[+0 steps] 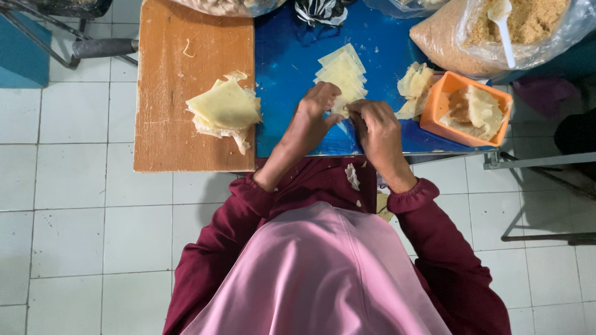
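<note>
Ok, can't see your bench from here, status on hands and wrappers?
Left hand and right hand together, pinching one pale dough wrapper. Row of wrappers just beyond on blue table. Wrapper stack on wooden board. Nothing obstructing.

At the far right of your desk [292, 68] lies a clear plastic bag [490, 37] of brown crumbs, open-mouthed. Two more clear bags [230, 6] sit cut off along the far edge. No labels, signs or screens.
</note>
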Demonstrator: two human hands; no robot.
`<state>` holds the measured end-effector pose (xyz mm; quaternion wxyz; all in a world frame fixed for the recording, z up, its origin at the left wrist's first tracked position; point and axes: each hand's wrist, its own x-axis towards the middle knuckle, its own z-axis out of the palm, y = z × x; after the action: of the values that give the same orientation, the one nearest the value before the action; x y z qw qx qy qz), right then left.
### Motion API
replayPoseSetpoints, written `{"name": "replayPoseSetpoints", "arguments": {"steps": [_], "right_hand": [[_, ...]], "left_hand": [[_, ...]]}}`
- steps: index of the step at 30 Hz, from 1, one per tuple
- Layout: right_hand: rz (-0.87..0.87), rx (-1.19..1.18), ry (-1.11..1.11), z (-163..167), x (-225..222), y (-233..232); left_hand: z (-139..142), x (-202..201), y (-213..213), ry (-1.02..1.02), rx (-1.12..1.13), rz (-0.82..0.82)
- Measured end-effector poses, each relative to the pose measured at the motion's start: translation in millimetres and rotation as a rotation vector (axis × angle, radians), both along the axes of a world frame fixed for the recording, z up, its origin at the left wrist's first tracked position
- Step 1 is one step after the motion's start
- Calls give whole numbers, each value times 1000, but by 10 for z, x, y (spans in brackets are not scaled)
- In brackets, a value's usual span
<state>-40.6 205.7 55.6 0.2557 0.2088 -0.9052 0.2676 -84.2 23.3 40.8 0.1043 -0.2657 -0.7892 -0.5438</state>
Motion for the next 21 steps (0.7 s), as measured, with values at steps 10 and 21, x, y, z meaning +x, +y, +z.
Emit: {"name": "replayPoseSetpoints", "arguments": {"steps": [10,21], "right_hand": [[-51,-168,-264,23,-336,62],[41,90,-31,7,-261,21]], "left_hand": [[-25,-99,74,204,-232,99],[-12,-126,89,143,-135,74]]}}
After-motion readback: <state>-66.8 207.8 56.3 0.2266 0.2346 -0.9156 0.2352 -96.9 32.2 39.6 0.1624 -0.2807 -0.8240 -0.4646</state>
